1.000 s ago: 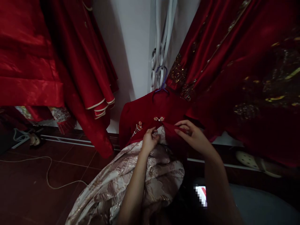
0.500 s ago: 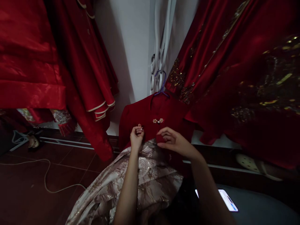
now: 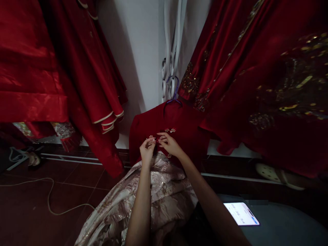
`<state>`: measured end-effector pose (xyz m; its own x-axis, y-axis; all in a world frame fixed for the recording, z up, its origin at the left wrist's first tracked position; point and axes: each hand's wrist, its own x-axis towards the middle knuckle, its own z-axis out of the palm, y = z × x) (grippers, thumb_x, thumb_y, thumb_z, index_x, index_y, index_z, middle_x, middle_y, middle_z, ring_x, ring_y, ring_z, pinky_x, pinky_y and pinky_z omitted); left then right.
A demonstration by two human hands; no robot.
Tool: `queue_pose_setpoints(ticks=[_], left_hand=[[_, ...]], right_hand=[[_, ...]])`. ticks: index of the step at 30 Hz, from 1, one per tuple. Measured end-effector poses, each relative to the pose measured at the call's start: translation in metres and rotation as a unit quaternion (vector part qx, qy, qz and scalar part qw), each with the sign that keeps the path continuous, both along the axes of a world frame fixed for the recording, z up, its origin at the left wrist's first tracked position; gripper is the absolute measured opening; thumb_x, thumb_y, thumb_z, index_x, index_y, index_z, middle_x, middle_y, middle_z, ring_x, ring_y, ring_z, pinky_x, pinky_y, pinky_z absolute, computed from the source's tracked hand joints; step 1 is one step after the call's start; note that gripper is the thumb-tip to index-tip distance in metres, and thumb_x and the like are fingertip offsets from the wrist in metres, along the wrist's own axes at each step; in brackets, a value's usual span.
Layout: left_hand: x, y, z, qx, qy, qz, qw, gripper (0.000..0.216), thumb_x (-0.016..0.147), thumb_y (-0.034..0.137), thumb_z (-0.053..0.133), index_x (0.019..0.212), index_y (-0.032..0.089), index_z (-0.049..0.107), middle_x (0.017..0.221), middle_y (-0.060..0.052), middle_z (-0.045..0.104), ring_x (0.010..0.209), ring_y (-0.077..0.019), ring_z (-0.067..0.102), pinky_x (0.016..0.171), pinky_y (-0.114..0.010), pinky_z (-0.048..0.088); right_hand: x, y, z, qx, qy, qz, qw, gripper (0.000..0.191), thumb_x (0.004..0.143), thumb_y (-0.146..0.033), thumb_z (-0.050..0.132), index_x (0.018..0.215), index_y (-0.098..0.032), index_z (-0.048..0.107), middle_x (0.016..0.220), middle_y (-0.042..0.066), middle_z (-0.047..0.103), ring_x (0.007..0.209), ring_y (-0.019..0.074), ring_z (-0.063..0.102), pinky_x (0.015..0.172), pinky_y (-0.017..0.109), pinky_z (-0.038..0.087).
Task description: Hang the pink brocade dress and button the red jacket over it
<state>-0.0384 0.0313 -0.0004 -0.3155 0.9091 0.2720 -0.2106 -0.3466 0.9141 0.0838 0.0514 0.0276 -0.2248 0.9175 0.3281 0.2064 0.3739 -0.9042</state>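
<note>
A dark red jacket (image 3: pixel 189 136) hangs in front of me on a purple hanger (image 3: pixel 174 92). Beaded flower fasteners (image 3: pixel 170 130) decorate its front. My left hand (image 3: pixel 147 152) is closed in a pinch on one such fastener, just at the jacket's left front. Close against its fingertips, my right hand (image 3: pixel 170 144) is also pinched; a small dark red bit shows between the two hands, too small to make out. Below them spreads a shiny pale pink and gold patterned fabric (image 3: pixel 166 191), its top edge near my wrists.
Red garments (image 3: pixel 105 85) hang at left, and a sequined red dress (image 3: pixel 289 102) at right. White scrolled metalwork (image 3: pixel 165 68) stands behind the hanger. A lit phone (image 3: pixel 242 213) lies on a grey surface at lower right. A cream clog (image 3: pixel 269 171) and a floor cable (image 3: pixel 50 198) are visible.
My right hand has moved left and in to meet the left hand, its fingers now closed in a pinch. The left hand stays at the fastener. The view has shifted slightly.
</note>
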Motion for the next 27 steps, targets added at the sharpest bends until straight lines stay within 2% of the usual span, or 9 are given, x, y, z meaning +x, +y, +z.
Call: queue_pose_setpoints(ticks=[3, 7, 14, 18, 27], left_hand=[[0.001, -0.002, 0.002, -0.004, 0.007, -0.006, 1.0, 0.027, 0.065, 0.027, 0.066, 0.087, 0.012, 0.065, 0.092, -0.01, 0.068, 0.081, -0.0148, 0.063, 0.081, -0.031, 0.049], [0.002, -0.003, 0.003, -0.007, 0.012, 0.002, 1.0, 0.027, 0.065, 0.026, 0.065, 0.088, 0.011, 0.066, 0.09, -0.01, 0.068, 0.081, -0.0148, 0.063, 0.079, -0.03, 0.05], [0.002, -0.004, 0.001, 0.013, 0.036, -0.008, 0.999, 0.033, 0.068, 0.024, 0.063, 0.098, 0.012, 0.065, 0.095, -0.01, 0.068, 0.084, -0.0148, 0.063, 0.079, -0.028, 0.05], [0.003, -0.005, 0.003, 0.005, 0.04, 0.007, 0.999, 0.032, 0.067, 0.025, 0.065, 0.097, 0.012, 0.066, 0.094, -0.01, 0.068, 0.083, -0.0151, 0.063, 0.078, -0.028, 0.051], [-0.002, -0.007, 0.005, 0.017, 0.097, 0.025, 0.995, 0.028, 0.069, 0.029, 0.065, 0.093, 0.014, 0.07, 0.096, -0.008, 0.069, 0.085, -0.0176, 0.065, 0.084, -0.032, 0.05]], right_hand=[[0.003, -0.001, -0.003, -0.011, 0.019, 0.02, 1.0, 0.036, 0.076, -0.028, 0.054, 0.111, -0.021, 0.05, 0.083, 0.0, 0.049, 0.072, 0.0113, 0.056, 0.059, 0.027, 0.056], [0.002, 0.001, -0.007, 0.019, 0.011, -0.019, 1.0, 0.034, 0.075, -0.031, 0.055, 0.108, -0.021, 0.052, 0.078, -0.001, 0.046, 0.069, 0.0115, 0.053, 0.056, 0.026, 0.056], [0.002, 0.002, -0.006, 0.102, -0.074, -0.047, 0.991, 0.032, 0.079, -0.021, 0.051, 0.111, -0.019, 0.051, 0.079, 0.001, 0.053, 0.073, 0.0125, 0.055, 0.068, 0.028, 0.052], [0.002, -0.001, 0.001, 0.131, -0.12, -0.054, 0.983, 0.033, 0.079, -0.017, 0.05, 0.112, -0.018, 0.05, 0.08, 0.002, 0.054, 0.073, 0.0131, 0.054, 0.071, 0.029, 0.049], [-0.005, -0.009, 0.003, 0.167, -0.117, -0.09, 0.975, 0.033, 0.081, -0.016, 0.045, 0.114, -0.021, 0.051, 0.092, 0.006, 0.052, 0.082, 0.0166, 0.053, 0.075, 0.031, 0.049]])
